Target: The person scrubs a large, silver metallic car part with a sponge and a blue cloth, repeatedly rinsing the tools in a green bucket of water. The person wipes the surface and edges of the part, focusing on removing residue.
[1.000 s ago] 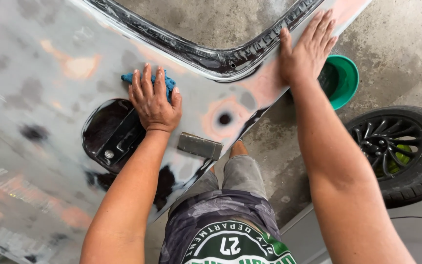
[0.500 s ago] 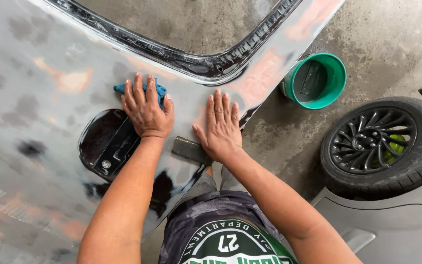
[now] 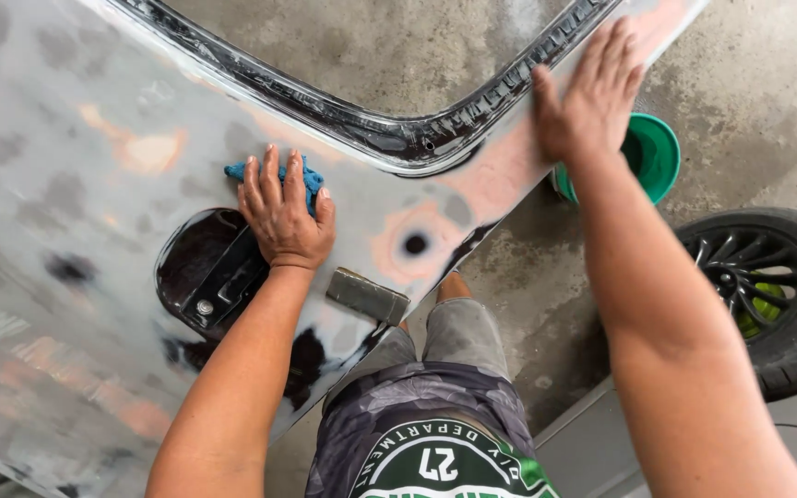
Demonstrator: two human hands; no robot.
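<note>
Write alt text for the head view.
A person's left hand presses a blue cloth on a sanded car door; the right hand lies flat near its corner, above a green bucket.

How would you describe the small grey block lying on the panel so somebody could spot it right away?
Start at the big sanded car door panel and find its dark handle recess. Just right of the left hand's wrist lies the grey sanding block. It is the only loose rectangular thing there, unlike the crumpled blue cloth.
</note>
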